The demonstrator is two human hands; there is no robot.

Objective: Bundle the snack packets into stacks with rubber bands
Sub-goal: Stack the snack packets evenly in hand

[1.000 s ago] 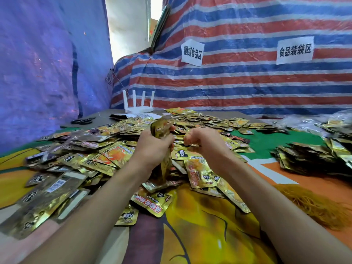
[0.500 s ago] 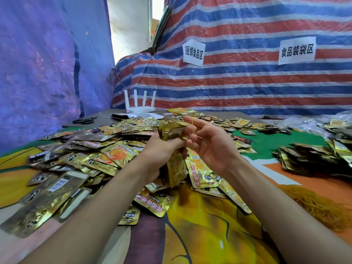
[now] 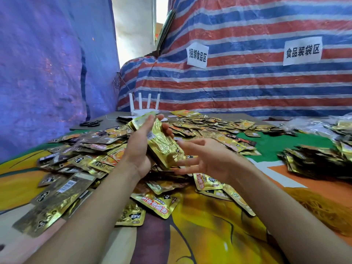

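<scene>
My left hand (image 3: 140,147) grips a stack of gold snack packets (image 3: 162,144) held up above the table, thumb on top and fingers curled round its far side. Just to the right, my right hand (image 3: 205,159) is spread with straight fingers, their tips at the stack's lower end. Whether a rubber band is on the stack I cannot tell. A broad heap of loose gold packets (image 3: 80,161) covers the table under and around both hands.
A pile of tan rubber bands (image 3: 322,208) lies at the right near the table edge. Bundled packets (image 3: 314,161) lie at the far right. A white router (image 3: 144,109) and black scissors (image 3: 91,123) sit at the back. Tarpaulin walls close in left and behind.
My left hand has turned the stack from upright to lying across its palm and lifted it. My right hand has opened its fingers and dropped to the stack's lower end.
</scene>
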